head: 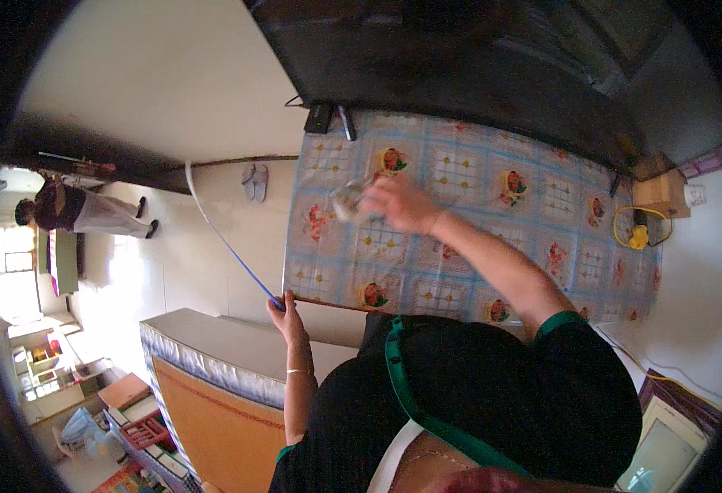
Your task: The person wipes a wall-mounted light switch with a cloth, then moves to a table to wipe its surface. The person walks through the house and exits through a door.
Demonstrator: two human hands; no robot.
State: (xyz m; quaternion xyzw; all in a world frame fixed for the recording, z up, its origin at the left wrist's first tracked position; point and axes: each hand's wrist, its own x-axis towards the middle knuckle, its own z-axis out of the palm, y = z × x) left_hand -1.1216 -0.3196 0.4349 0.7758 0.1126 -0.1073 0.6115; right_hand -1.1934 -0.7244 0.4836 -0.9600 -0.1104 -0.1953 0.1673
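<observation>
My left hand (290, 317) grips the blue end of a long thin rod (233, 256), just off the table's left corner. The rod's far part is white and curves away over the floor. My right hand (398, 203) reaches over a table with a checked, flower-printed plastic tablecloth (407, 262). In its fingers is a small pale greyish object (348, 200), too blurred to name. Whether that object touches the tablecloth, I cannot tell.
A large dark screen (459, 68) stands along the table's far side. Near it lie a black box (318, 119) and a slim dark device (347, 123). A wooden box (660, 192) and a yellow cord (616, 231) sit right. Slippers (254, 183), a bed (225, 425) and another person (84, 209) are left.
</observation>
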